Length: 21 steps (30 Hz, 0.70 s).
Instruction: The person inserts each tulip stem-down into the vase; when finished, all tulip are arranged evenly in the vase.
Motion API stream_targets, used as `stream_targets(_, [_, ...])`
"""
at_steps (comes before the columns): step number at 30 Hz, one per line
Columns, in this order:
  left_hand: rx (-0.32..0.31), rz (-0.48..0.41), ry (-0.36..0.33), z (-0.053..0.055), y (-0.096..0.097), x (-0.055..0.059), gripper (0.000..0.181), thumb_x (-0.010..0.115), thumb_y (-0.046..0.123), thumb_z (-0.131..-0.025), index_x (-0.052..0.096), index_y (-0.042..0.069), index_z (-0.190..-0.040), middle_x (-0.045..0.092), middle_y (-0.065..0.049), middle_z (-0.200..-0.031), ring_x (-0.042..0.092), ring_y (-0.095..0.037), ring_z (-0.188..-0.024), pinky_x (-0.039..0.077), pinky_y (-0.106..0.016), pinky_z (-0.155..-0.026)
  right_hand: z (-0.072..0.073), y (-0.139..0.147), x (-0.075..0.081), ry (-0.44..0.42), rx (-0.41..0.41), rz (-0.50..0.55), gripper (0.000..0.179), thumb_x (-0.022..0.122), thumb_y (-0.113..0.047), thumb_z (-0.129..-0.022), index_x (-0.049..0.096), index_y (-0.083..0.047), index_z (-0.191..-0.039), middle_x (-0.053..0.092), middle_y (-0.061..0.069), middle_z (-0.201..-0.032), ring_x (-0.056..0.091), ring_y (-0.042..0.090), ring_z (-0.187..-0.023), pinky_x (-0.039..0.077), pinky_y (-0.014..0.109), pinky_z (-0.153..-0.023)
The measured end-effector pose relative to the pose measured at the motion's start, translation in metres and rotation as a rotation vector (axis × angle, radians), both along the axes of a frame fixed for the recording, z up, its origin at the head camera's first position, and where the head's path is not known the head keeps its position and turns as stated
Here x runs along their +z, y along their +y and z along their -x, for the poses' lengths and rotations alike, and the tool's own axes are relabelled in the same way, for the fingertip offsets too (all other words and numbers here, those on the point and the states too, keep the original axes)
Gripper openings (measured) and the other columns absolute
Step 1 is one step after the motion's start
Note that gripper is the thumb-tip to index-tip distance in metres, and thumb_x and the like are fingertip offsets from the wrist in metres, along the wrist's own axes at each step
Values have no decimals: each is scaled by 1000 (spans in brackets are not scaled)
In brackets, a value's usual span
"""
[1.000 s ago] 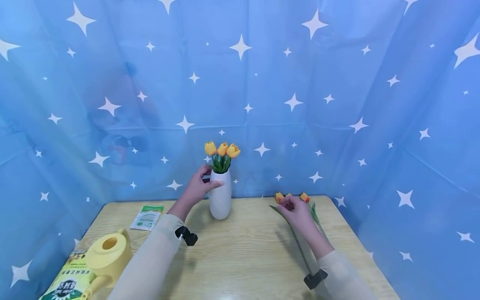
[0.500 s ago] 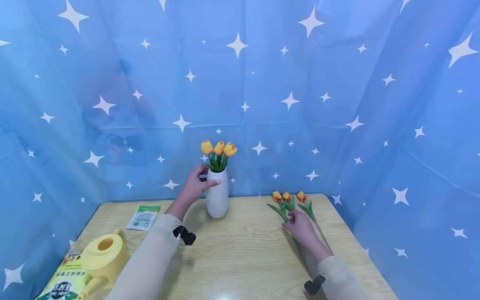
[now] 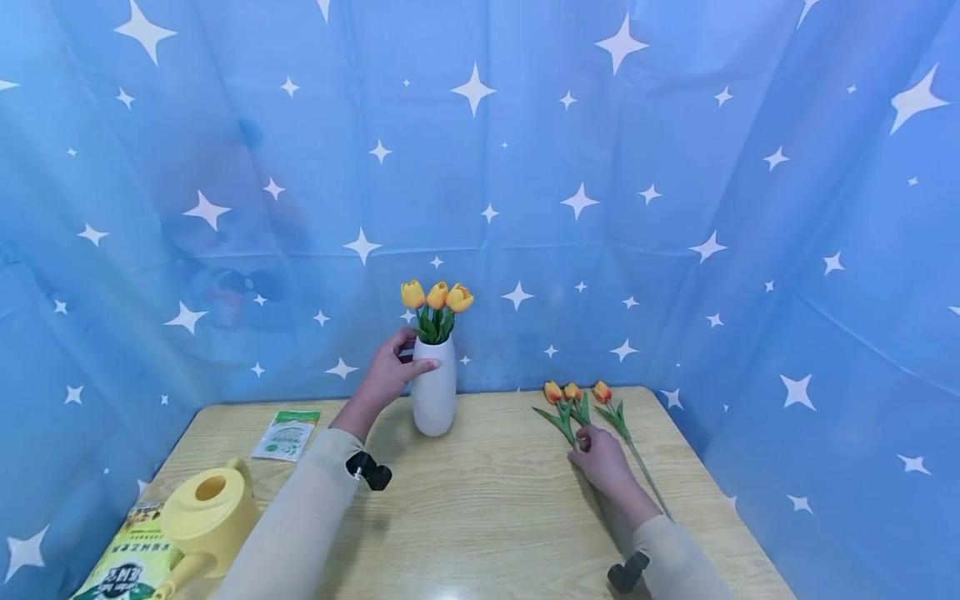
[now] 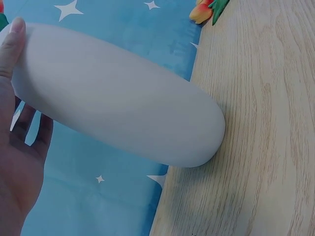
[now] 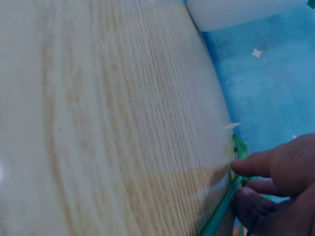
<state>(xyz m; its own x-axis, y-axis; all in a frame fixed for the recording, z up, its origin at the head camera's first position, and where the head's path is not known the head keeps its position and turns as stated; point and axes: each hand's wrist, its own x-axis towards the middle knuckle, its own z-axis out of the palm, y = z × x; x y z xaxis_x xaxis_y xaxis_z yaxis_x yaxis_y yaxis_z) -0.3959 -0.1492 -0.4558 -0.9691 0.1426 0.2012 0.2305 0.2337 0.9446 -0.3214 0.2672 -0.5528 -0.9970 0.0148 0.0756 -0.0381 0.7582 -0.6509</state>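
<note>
A white vase (image 3: 435, 396) stands upright near the table's back edge, holding several yellow tulips (image 3: 437, 296). My left hand (image 3: 385, 377) grips it close to the rim, thumb across the front and fingers behind, partly hidden. In the left wrist view, the smooth body of the vase (image 4: 123, 93) slants down to the tabletop. Orange-red tulips (image 3: 573, 392) lie at the right with green leaves and long stems. Among them, my right hand (image 3: 606, 462) pinches a tulip stem (image 5: 220, 210) between thumb and forefinger. A separate tulip (image 3: 602, 392) lies just to its right.
At the left are a yellow watering can (image 3: 212, 510), a yellow-green printed bag (image 3: 135, 557) partly beneath it, and a small white-green packet (image 3: 287, 435). A blue star-patterned curtain (image 3: 450, 192) hangs behind and beside the wooden table (image 3: 480, 508).
My right hand has come down and nearer from above the orange-red tulip heads to the stems, leaving the blooms in sight. The left hand keeps its hold on the vase.
</note>
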Motion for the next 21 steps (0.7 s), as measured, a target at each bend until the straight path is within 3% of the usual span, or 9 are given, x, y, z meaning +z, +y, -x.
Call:
stream_targets(14, [6,27,-26,0,-1,0,75,93,48,-91,57,17,-149,60,-12,-149,57,-41,-143,50,-62,-117,-5,0,5,11,40,-37,26,78,4,-96,74,11,-121,72,6,-91,68,21,-87,62,51,-84])
stream_targets(21, [7,31,-27,1,-1,1,76,93,50,-90,57,18,-149,59,-11,-150,56,-40,-144,50,-63,-117,-4,-1,0,-15,17,35,28,71,3,-96,73,9,-123,68,5,-87,61,19,-79,55,37,-71])
